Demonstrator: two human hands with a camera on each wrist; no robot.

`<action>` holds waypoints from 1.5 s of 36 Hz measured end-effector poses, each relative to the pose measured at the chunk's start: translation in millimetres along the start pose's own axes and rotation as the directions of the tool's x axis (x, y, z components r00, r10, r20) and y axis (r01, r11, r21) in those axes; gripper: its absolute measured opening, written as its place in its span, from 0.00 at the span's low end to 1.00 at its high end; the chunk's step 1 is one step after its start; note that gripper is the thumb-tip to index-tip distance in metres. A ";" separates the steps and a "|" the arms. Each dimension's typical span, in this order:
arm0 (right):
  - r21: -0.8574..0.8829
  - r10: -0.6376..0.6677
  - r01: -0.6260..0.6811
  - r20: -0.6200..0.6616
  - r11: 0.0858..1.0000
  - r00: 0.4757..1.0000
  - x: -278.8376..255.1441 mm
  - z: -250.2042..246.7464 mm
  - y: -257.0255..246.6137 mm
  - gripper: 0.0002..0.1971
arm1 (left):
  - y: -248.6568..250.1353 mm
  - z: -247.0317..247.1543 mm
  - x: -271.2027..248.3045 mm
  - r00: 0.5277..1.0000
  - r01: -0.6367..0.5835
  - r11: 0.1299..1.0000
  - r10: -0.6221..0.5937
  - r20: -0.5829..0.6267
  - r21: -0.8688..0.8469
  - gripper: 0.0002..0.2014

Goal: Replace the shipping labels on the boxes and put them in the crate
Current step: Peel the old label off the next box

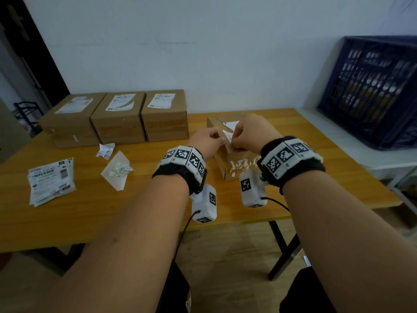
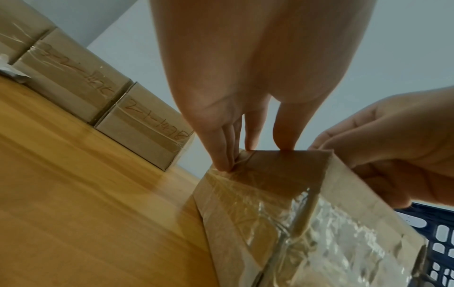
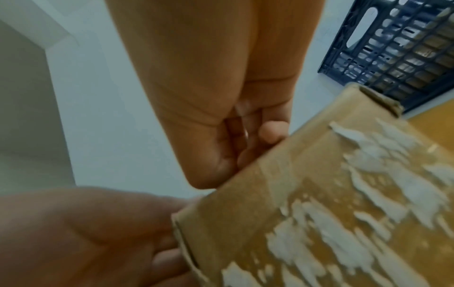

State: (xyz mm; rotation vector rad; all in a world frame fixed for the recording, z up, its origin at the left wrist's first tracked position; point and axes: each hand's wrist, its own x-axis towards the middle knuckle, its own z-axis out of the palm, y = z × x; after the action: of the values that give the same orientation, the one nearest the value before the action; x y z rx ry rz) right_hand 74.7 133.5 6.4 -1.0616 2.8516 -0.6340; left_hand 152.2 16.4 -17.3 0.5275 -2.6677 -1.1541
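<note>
Small packing room, plain wall (image 1: 203, 41), wooden table (image 1: 135, 211), labelled cartons (image 1: 119, 118), plastic crate (image 1: 370, 91)

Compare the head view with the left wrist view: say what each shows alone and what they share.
Only the head view shows the white label remnant that both hands work at on top of the box, the stack of new labels, the crumpled scraps and the labels atop the three waiting boxes.

Only the left wrist view shows handwriting on the waiting boxes' taped faces and shiny tape on the worked box.

Both show the left hand, the right hand, the wooden table and the blue crate.
</note>
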 end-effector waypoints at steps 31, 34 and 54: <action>0.007 0.039 -0.039 0.001 0.999 0.999 -9.6 9.6 -10.4 0.15 | -1.2 -23.0 7.8 0.997 0.035 0.989 -0.026 -0.069 0.143 0.20; 0.024 0.042 -0.042 0.016 0.999 0.999 -12.7 6.8 -13.2 0.09 | -0.9 -28.4 8.4 0.998 0.033 0.981 -0.022 -0.057 0.192 0.20; -0.010 0.147 -0.148 -0.066 0.989 0.987 -17.1 8.5 -1.4 0.15 | -15.6 -32.4 3.6 0.975 -0.015 0.937 0.092 -0.204 0.349 0.11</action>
State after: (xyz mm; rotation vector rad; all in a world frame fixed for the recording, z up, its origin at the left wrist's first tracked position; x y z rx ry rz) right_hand 90.1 140.3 -2.7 -0.8360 2.9589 -0.6486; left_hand 162.6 -16.5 -6.6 0.5924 -2.6778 -0.5708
